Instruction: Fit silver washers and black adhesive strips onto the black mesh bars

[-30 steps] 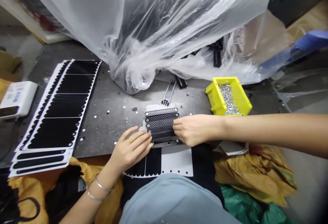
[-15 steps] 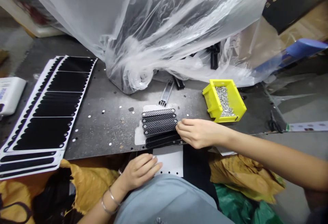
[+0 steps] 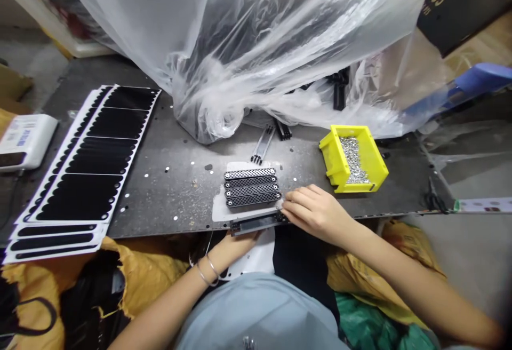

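My left hand [image 3: 242,241] is at the table's front edge, under a long black plastic bar [image 3: 256,224]; its fingers are mostly hidden behind the bar, which they appear to grip. At the bar's right end, my right hand [image 3: 314,212] has its fingers pinched together. A tiny silvery spot shows at those fingertips, too small to name. Just beyond the bar, several black bars with a crosshatched face [image 3: 253,188] lie side by side on a pale patch. Behind them rests a clear and black strip-like piece [image 3: 263,144].
A yellow bin [image 3: 378,166] of small silvery metal parts [image 3: 354,160] stands right of my right hand. Sheets of black stickers [image 3: 90,166] lie at left, beside a white box-shaped device [image 3: 30,139]. Clear plastic sheeting [image 3: 224,94] covers the back. Scissors [image 3: 434,198] lie at the right.
My left hand has moved up and right from my lap to the black bar. The bar is now raised and tilted at the table edge. My right hand has shifted slightly; the view has also moved.
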The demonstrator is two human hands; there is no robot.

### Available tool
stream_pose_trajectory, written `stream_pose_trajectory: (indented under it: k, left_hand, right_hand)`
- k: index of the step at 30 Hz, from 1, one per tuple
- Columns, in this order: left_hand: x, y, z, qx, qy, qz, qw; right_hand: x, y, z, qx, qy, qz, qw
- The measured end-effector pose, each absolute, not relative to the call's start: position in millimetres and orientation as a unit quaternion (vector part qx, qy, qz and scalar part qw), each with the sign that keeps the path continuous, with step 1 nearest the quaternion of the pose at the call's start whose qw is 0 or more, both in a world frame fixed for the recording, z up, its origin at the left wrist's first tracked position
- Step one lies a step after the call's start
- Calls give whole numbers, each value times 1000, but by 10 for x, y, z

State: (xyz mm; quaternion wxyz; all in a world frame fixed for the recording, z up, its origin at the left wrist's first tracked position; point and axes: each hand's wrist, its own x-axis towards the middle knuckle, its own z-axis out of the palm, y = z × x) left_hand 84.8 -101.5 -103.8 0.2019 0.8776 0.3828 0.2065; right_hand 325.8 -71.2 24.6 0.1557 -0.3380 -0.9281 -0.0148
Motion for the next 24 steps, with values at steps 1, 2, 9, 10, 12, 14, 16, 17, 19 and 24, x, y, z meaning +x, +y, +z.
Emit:
stream_pose_trajectory:
  k: [1,2,9,10,12,14,16,17,19,24]
  left_hand:
    - [862,-1014,-1013,877,378,201,217]
    - [882,-1019,-991,876,373,194,237]
    - [1374,-1208,-949,845,355,148,372]
    - [1497,-1249,-967,840,355,141,385]
    - [1740,-1317,-1020,832,360,127,403]
    - [1930,-1356,-1088,825,369,116,411]
    - [2016,-1357,-1151,821,370,112,420]
    - [2017,-1346,-1176,820,364,112,426]
    - [1954,-1315,-1206,820,344,119,441]
    - [1767,-1264,-1195,819,323,167,443]
  right_hand:
    - [3250,-777,216,-352,-921,12,166]
    - [3244,-843,178,-365,-915,33,169]
    - [3274,-1052,-136,-404,-890,62,202]
    - [3285,-1031,-147,-405,-889,76,202]
    - [3304,-975,-126,-405,-889,102,187]
    - [3317,-941,-67,-410,-888,116,172]
    - [3318,-979,1,-425,-882,118,167]
    - [3311,-1036,26,-433,-878,118,168]
    - [3277,-1227,25,-441,-871,135,170]
    - [3034,-1920,-400,-430,-871,199,130]
